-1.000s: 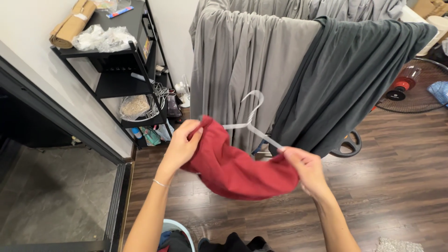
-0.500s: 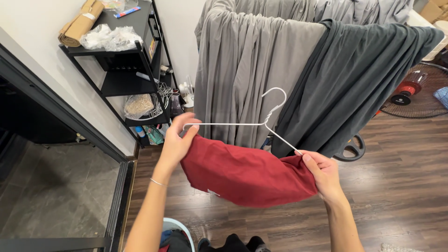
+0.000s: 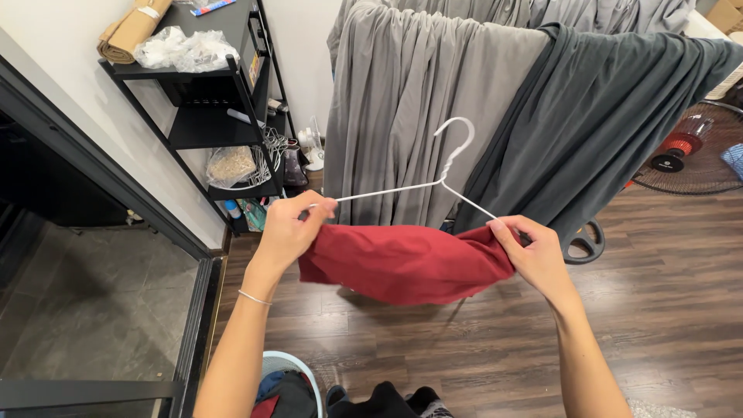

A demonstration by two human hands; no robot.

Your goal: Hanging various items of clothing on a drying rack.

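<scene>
Left hand [image 3: 290, 230] at nine o'clock and right hand [image 3: 534, 251] at three both grip the hanger [image 3: 433, 182] and red cloth [image 3: 402, 263].

A red garment [image 3: 406, 263] hangs bunched and sagging across a white wire hanger [image 3: 433, 182], hook pointing up.

hanger [image 3: 433, 182]: thin white wire, smooth, coated look
red garment [image 3: 406, 263]: soft matt cloth, creased
grey sheets [image 3: 433, 101]: matt draped cloth, light and dark grey
floor [image 3: 665, 310]: dark wood planks, slight sheen
shelf rack [image 3: 224, 116]: black, matt
basket [image 3: 290, 364]: pale plastic rim
</scene>
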